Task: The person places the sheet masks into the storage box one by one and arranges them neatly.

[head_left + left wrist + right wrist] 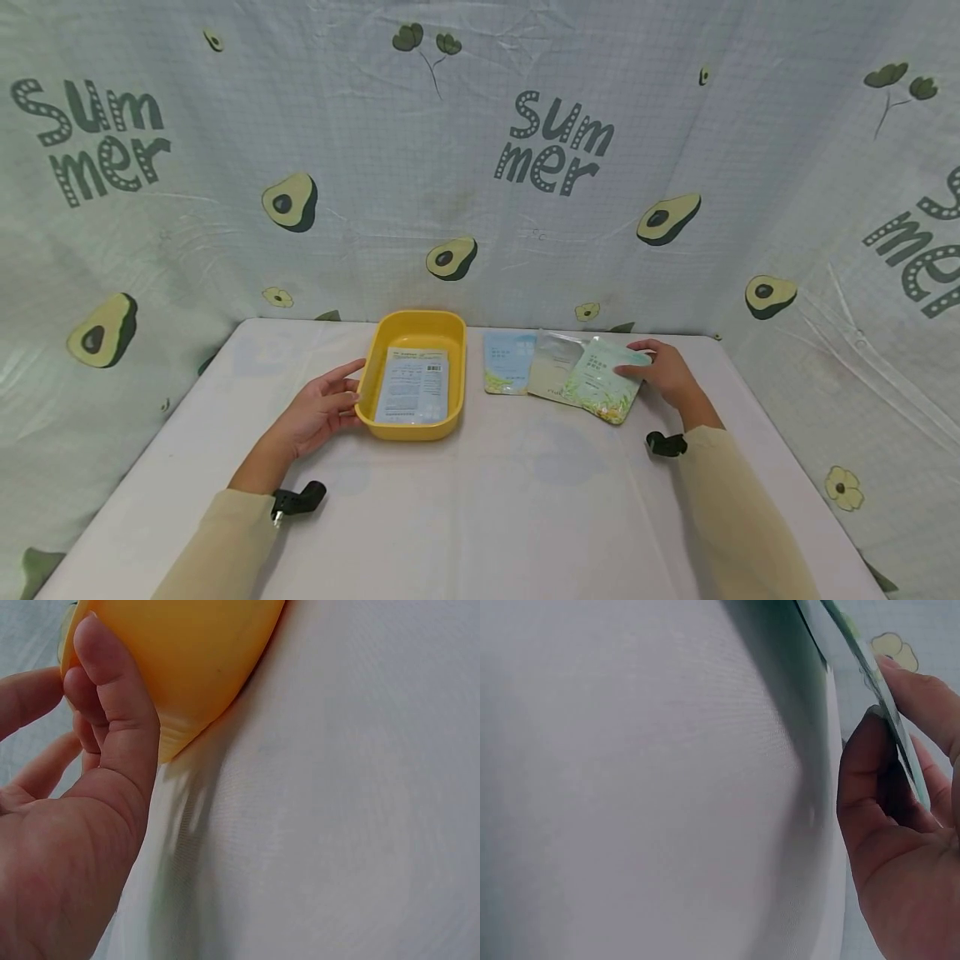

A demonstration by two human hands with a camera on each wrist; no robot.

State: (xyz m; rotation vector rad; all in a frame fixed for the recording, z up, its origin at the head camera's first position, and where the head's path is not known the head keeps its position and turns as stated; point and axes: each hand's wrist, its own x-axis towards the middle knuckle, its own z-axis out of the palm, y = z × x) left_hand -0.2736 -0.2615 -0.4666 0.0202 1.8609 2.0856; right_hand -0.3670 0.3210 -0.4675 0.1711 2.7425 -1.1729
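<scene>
My right hand (pixel 663 371) pinches the upper right edge of a flat light-green packet (pixel 596 379), thumb on one face and fingers on the other. In the right wrist view the packet (pixel 881 690) appears edge-on, tilted up from the table. Its left part overlaps a pale beige packet (pixel 553 358), which lies beside a light-blue packet (pixel 508 358). My left hand (pixel 322 408) holds the left rim of a yellow tray (pixel 457 358). The thumb lies along the tray's outer wall (pixel 202 652) in the left wrist view. Inside the tray a white-and-blue printed packet (pixel 412 387) lies flat.
A white cloth covers the table (pixel 480 517). Behind and beside it hangs a pale curtain (pixel 375 167) printed with avocados and flowers. Each wrist wears a small black camera mount (pixel 300 498).
</scene>
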